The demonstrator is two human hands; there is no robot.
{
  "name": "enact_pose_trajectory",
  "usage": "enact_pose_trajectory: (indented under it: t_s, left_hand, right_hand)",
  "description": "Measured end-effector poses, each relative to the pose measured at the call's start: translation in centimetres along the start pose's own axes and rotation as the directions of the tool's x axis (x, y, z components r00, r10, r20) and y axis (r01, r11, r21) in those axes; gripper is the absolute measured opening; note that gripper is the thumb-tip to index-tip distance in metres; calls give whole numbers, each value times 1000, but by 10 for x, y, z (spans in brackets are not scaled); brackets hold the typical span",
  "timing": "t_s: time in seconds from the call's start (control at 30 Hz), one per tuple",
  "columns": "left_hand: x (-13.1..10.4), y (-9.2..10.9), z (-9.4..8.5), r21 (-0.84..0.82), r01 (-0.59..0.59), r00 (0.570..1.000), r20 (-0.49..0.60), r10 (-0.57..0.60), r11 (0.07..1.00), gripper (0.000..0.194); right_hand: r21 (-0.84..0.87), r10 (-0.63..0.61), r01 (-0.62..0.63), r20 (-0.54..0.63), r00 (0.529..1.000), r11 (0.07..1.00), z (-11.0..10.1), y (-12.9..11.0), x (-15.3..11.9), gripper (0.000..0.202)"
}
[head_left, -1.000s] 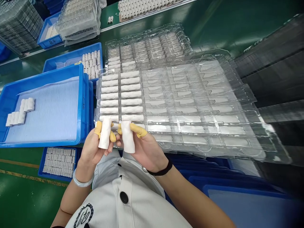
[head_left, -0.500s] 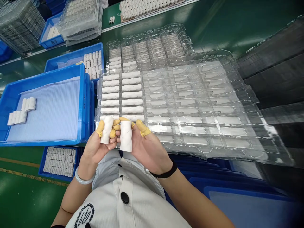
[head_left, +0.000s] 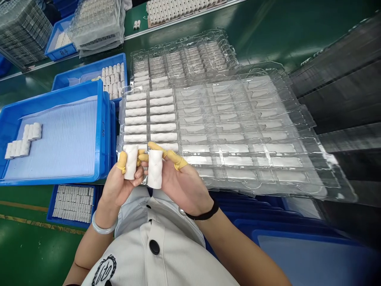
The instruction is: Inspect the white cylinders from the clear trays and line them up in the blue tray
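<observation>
Both hands are busy here, held together over the near-left edge of the clear plastic tray [head_left: 229,137]! The left hand [head_left: 116,186] has a narrow pinch on one white wavy-sided piece [head_left: 131,163], its thumb in a yellow finger cover [head_left: 122,160] along the left side. Just to the right, the right hand [head_left: 187,187] holds a second white piece [head_left: 155,170], index finger across the far end, thumb beside it; whether that thumb presses is hard to tell. Both pieces stand close to upright, near ends toward the wearer. Beyond them, similar white pieces fill the tray's two left columns row after row. Over on the left, a blue bin [head_left: 100,133] carries a small cluster of white pieces [head_left: 24,142] on a pale liner [head_left: 64,141]. Lower, a smaller blue bin [head_left: 51,209] shows packed rows, and a second plastic tray [head_left: 230,51] lies on the far side.
</observation>
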State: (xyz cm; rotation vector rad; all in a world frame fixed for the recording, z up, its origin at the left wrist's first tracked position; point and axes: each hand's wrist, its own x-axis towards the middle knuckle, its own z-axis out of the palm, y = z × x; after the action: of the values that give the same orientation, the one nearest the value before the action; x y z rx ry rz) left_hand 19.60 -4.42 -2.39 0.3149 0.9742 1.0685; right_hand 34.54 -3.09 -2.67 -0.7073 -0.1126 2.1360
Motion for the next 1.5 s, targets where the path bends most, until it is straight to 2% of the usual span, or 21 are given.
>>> enact_pose_trajectory:
  t_s: [0.17, 0.3, 0.43, 0.6, 0.77, 0.97, 1.17, 1.3, 1.5]
  left_hand:
    - [-3, -3, 0, 95, -78, 997, -17, 80, 992, 43]
    - [-4, -4, 0, 143, -119, 992, -28, 124, 983, 40]
    - [-3, -4, 0, 153, -121, 989, -68, 133, 981, 41]
    - [-1, -3, 1, 115, -79, 984, -152, 97, 990, 32]
    - [-1, -1, 4, 25, -13, 990, -140, 16, 1000, 29]
    - [-2, -1, 2, -24, 12, 1000, -11, -12, 1000, 39]
    - [1, -3, 2, -10, 61, 992, -109, -61, 998, 40]
    - [3, -3, 2, -7, 30, 993, -114, -31, 1000, 35]
    - [1, -2, 3, 6, -1, 995, -98, 2, 1000, 39]
  right_hand:
    - [-34, -10, 11, 49, 999, 999, -4, 3, 1, 35]
    - [-114, -19, 25, 50, 999, 993, -6, 4, -1, 47]
    - [-88, -13, 21, 92, 996, 996, -5, 3, -1, 58]
    - [-13, 22, -22, 38, 999, 1000, -3, 0, 0, 34]
    - [-56, -3, 6, 66, 998, 998, -6, -2, 1, 26]
    - [-168, -9, 21, 68, 998, 986, -13, 1, 4, 35]
    - [-100, -16, 16, 3, 1000, 995, -11, 2, 6, 34]
    - [-63, -16, 18, 29, 999, 998, -7, -1, 6, 30]
    - [-30, -21, 22, 33, 999, 999, -6, 0, 6, 24]
